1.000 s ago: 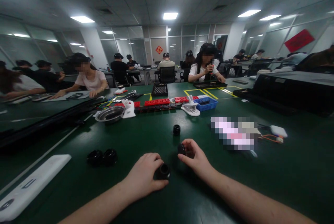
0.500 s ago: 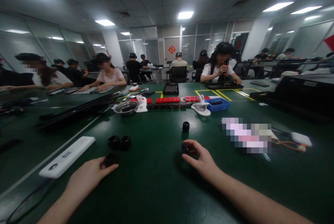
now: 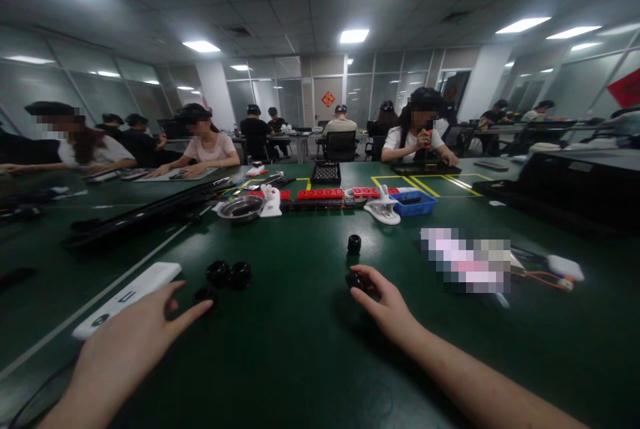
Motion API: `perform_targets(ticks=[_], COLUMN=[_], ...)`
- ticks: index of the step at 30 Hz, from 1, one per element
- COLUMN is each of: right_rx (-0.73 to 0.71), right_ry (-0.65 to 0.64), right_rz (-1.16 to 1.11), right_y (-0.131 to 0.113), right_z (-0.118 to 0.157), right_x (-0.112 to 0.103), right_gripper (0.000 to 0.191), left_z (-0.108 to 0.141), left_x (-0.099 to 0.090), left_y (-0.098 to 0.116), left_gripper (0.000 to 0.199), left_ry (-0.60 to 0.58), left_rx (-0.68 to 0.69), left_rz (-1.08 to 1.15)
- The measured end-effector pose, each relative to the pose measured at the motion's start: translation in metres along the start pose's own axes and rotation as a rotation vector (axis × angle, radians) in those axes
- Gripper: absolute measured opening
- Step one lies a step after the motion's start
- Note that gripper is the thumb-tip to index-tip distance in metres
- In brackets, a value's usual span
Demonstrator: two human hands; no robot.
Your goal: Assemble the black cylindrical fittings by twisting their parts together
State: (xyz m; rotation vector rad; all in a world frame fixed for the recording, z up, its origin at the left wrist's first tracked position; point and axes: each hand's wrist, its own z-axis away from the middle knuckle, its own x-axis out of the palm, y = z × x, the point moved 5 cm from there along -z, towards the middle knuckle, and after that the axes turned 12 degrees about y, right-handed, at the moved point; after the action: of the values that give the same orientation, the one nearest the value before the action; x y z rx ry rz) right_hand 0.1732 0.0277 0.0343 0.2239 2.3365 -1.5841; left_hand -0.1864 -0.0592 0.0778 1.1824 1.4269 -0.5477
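Note:
My left hand [image 3: 135,335] is open, thumb and fingers apart, just left of a short black cylinder [image 3: 205,295] that looks like a small lens. Behind that piece, a pair of glossy black cylinders [image 3: 229,274] stand side by side on the green table. My right hand [image 3: 383,299] is closed round a similar black cylinder [image 3: 354,280], held between thumb and fingers at the table's middle. One more black cylinder [image 3: 354,244] stands just beyond it. Under and behind my left hand lies a long white device [image 3: 150,280] with a cable, partly covered.
Farther back are a steel bowl [image 3: 240,209], white clamps [image 3: 384,209], red blocks [image 3: 320,194] and a blue tray [image 3: 417,205]. A long black panel [image 3: 135,217] lies left. A blurred package [image 3: 463,259] with wires lies right. Several people sit working around.
My left hand has let go of its black cylinder and drawn back to the left, its fingers spreading. My right hand has kept its hold, almost still. The view has shifted slightly.

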Motion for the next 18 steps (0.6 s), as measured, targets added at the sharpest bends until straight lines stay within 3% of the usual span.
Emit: perform_targets(ticks=[2,3,6,9,11,14,16,18], right_rx=[-0.057,-0.100,-0.238,-0.354,-0.456,-0.573,-0.589,-0.596], right_ry=[-0.008,-0.019,-0.081,-0.128,-0.186,-0.216,-0.203,-0.194], right_rz=[0.024,0.036,0.044,0.039,0.024,0.019,0.025,0.061], right_y=[-0.003,-0.006,-0.019,-0.037,-0.051,-0.065,-0.067,-0.065], right_z=[0.002,0.004,0.013,0.024,0.031,0.037,0.037,0.037], right_x=[0.000,0.000,0.002,0.004,0.006,0.006,0.006,0.005], right_gripper=[0.032,0.032,0.035,0.048,0.050,0.047,0.046,0.046], left_z=[0.009,0.014,0.028,0.042,0.054,0.068,0.074,0.077], left_x=[-0.010,-0.006,0.031,0.073,0.086,0.085,0.078,0.073], left_y=[0.036,0.057,0.122,0.162,0.180,0.194,0.200,0.203], left_gripper=[0.063,0.058,0.045,0.058,0.070,0.077,0.079,0.078], left_ry=[0.033,-0.022,-0.372,-0.747,-0.985,-1.234,-1.316,-1.316], left_rx=[0.076,0.138,0.348,0.340,0.324,0.287,0.303,0.339], left_rz=[0.076,0.170,0.554,0.962,1.201,1.390,1.433,1.421])
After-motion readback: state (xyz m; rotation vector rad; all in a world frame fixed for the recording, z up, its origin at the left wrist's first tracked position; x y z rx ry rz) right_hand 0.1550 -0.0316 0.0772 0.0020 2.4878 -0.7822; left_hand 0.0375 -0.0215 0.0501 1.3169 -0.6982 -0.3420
